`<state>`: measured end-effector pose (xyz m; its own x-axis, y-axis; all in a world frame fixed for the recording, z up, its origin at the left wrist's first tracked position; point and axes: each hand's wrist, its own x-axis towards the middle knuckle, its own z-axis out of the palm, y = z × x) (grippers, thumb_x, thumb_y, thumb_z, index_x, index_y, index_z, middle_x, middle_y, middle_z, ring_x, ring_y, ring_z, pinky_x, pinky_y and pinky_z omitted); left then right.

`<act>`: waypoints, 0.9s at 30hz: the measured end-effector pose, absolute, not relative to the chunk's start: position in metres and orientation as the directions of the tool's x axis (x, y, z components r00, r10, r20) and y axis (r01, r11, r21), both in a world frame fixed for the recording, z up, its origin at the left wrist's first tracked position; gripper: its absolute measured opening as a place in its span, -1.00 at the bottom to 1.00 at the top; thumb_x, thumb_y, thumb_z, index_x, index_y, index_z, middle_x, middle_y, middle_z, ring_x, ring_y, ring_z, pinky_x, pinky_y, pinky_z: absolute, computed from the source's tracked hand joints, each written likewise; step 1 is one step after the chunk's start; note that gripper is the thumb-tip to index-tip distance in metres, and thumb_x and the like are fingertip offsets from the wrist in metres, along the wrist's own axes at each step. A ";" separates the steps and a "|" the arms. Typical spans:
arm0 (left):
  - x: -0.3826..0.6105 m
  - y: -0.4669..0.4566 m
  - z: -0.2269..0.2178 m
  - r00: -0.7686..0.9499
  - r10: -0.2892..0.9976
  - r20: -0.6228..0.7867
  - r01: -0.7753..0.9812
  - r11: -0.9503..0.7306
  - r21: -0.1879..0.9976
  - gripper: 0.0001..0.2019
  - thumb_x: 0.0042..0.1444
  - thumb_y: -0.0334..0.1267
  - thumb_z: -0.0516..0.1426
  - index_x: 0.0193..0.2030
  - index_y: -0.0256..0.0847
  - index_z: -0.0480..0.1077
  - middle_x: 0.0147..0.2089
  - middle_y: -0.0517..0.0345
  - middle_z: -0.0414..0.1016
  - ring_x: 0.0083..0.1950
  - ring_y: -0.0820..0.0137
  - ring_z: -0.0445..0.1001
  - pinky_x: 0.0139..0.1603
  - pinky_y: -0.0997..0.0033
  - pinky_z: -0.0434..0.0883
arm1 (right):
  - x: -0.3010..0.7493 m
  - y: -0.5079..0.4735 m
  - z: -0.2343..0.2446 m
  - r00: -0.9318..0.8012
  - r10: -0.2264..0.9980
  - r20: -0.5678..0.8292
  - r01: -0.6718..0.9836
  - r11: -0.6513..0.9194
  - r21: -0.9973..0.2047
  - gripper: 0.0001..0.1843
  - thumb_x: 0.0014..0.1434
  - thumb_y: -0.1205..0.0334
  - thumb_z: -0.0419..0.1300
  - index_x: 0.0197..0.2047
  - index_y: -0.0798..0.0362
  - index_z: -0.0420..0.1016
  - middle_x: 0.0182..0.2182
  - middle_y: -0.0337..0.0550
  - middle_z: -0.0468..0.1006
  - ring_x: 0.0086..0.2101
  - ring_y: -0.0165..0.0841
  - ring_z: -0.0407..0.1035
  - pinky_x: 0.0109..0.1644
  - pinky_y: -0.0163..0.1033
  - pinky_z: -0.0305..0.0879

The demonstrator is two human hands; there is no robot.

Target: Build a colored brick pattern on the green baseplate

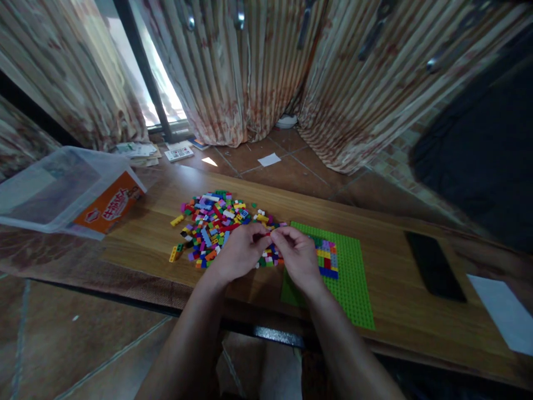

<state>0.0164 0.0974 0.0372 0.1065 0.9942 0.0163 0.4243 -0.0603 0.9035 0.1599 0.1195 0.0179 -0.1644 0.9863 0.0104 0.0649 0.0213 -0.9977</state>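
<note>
A heap of small coloured bricks (212, 225) lies on the wooden table (387, 261). To its right sits a green baseplate (353, 278) with a small block of bricks (328, 258) built on it. My left hand (239, 253) and my right hand (297, 255) meet fingertip to fingertip between the heap and the baseplate, over the heap's right edge. Both hands are closed in a pinch around a small reddish piece that I cannot make out. Two yellow bricks (175, 253) lie apart at the heap's left.
A clear plastic tub (62, 189) with an orange label lies on its side at the table's left. A black phone (435, 265) and a white sheet (506, 311) lie at the right. Striped curtains hang behind, papers lie on the tiled floor.
</note>
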 end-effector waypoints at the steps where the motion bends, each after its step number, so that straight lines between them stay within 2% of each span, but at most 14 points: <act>1: 0.016 0.097 0.039 0.111 0.994 0.006 0.416 -0.052 0.908 -0.77 0.18 -0.20 0.06 -0.36 -0.28 0.45 -0.44 0.23 0.40 -0.40 0.47 0.31 -0.37 0.53 0.25 | 0.160 0.119 0.018 -0.177 0.984 -0.005 0.042 0.002 -0.999 -0.74 0.01 -0.01 0.27 -0.42 0.01 0.51 -0.56 -0.32 0.47 -0.56 -0.44 0.27 -0.49 -0.34 0.20; 7: 0.013 0.094 0.045 0.162 0.987 -0.013 0.303 -0.037 0.952 -0.78 0.16 -0.22 0.09 -0.37 -0.28 0.49 -0.44 0.23 0.44 -0.41 0.50 0.33 -0.38 0.56 0.27 | 0.163 0.119 0.019 -0.252 0.964 -0.079 -0.117 -0.111 -0.987 -0.73 -0.01 -0.01 0.32 -0.47 0.02 0.49 -0.68 -0.38 0.32 -0.64 -0.50 0.11 -0.58 -0.37 0.07; 12: 0.013 0.094 0.043 0.181 0.983 -0.033 0.189 -0.002 0.982 -0.79 0.15 -0.19 0.11 -0.34 -0.29 0.49 -0.40 0.20 0.47 -0.39 0.49 0.34 -0.37 0.54 0.30 | 0.165 0.117 0.022 -0.278 0.948 -0.156 -0.256 -0.229 -0.939 -0.70 -0.08 -0.02 0.38 -0.49 0.02 0.48 -0.62 -0.36 0.38 -0.60 -0.51 0.18 -0.55 -0.38 0.15; 14: 0.012 0.094 0.043 0.162 0.986 -0.050 0.197 0.017 0.980 -0.78 0.15 -0.18 0.11 -0.35 -0.29 0.47 -0.43 0.21 0.44 -0.43 0.51 0.31 -0.40 0.55 0.27 | 0.167 0.118 0.026 -0.277 0.941 -0.193 -0.289 -0.273 -0.917 -0.69 -0.10 -0.03 0.39 -0.48 0.02 0.47 -0.59 -0.35 0.41 -0.59 -0.51 0.22 -0.53 -0.38 0.21; 17: 0.009 0.096 0.042 0.095 0.994 -0.045 0.286 0.016 0.958 -0.78 0.16 -0.17 0.09 -0.36 -0.28 0.44 -0.48 0.26 0.38 -0.48 0.53 0.25 -0.44 0.54 0.23 | 0.170 0.119 0.030 -0.287 0.929 -0.235 -0.300 -0.320 -0.899 -0.67 -0.09 -0.06 0.39 -0.43 0.02 0.48 -0.52 -0.30 0.49 -0.54 -0.50 0.30 -0.45 -0.36 0.32; 20: 0.003 0.096 0.041 0.023 1.000 -0.008 0.458 -0.003 0.889 -0.79 0.16 -0.19 0.06 -0.34 -0.26 0.44 -0.49 0.26 0.38 -0.48 0.50 0.27 -0.43 0.51 0.21 | 0.175 0.122 0.030 -0.264 0.932 -0.250 -0.299 -0.326 -0.897 -0.67 -0.10 -0.04 0.40 -0.39 0.01 0.51 -0.47 -0.26 0.55 -0.50 -0.49 0.35 -0.40 -0.36 0.35; 23: -0.002 0.096 0.039 -0.045 0.999 0.022 0.662 0.013 0.750 -0.80 0.14 -0.23 0.07 -0.37 -0.25 0.47 -0.51 0.23 0.41 -0.48 0.46 0.30 -0.42 0.48 0.19 | 0.179 0.125 0.026 -0.198 0.956 -0.218 -0.260 -0.265 -0.928 -0.70 -0.08 -0.02 0.39 -0.36 0.01 0.55 -0.49 -0.26 0.54 -0.51 -0.48 0.34 -0.41 -0.35 0.33; 27: -0.005 0.096 0.033 -0.104 0.994 0.027 0.789 0.065 0.611 -0.82 0.12 -0.24 0.09 -0.42 -0.22 0.48 -0.50 0.17 0.46 -0.46 0.43 0.35 -0.41 0.47 0.19 | 0.184 0.131 0.019 -0.103 0.988 -0.118 -0.096 -0.128 -0.987 -0.71 -0.11 0.01 0.39 -0.37 0.02 0.59 -0.50 -0.26 0.56 -0.53 -0.46 0.33 -0.43 -0.31 0.31</act>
<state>-0.0049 0.0965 0.0331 -0.1035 0.9943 0.0272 0.7886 0.0654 0.6114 0.1842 0.1308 0.0192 -0.1034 0.9876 -0.1180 -0.0958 -0.1280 -0.9871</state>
